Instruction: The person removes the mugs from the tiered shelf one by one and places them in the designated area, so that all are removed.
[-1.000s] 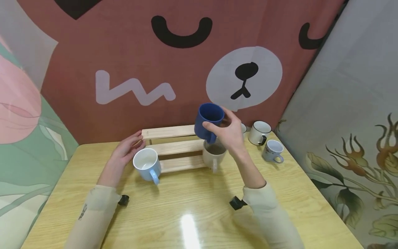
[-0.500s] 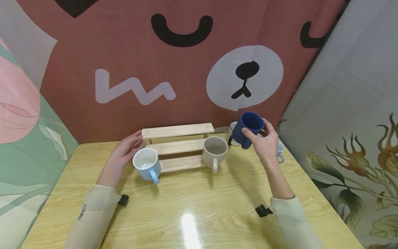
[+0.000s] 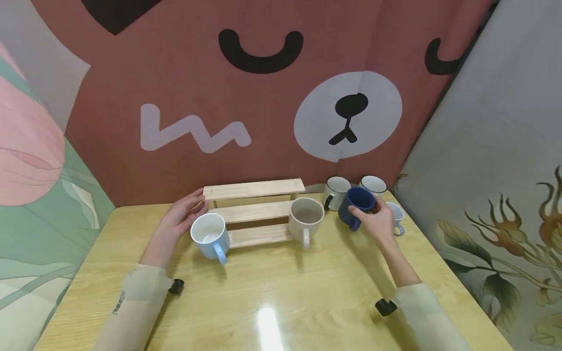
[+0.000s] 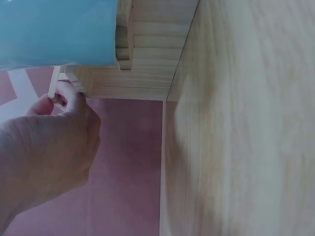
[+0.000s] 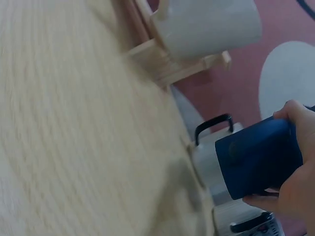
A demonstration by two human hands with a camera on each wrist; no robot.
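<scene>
My right hand (image 3: 376,222) grips a dark blue mug (image 3: 352,207) near its rim, its mouth facing up. In the right wrist view the mug (image 5: 258,157) hangs over the table, in front of white enamel mugs. My left hand (image 3: 182,214) pinches the upper left end of a pale wooden tiered rack (image 3: 254,189); the left wrist view shows thumb and fingers (image 4: 74,96) around the slat's end. A light blue mug (image 3: 210,239) stands at the rack's lower left, a beige mug (image 3: 303,222) at its lower right, handles toward me.
Two white enamel mugs with dark rims, a left one (image 3: 335,187) and a right one (image 3: 373,183), stand at the back right of the wooden table (image 3: 246,302). A small pale patterned cup (image 3: 397,214) is partly hidden behind my right hand. A printed curtain (image 3: 263,122) hangs behind.
My right hand has carried the dark blue mug from above the rack to the right and down, beside the enamel mugs. The left hand stays on the rack.
</scene>
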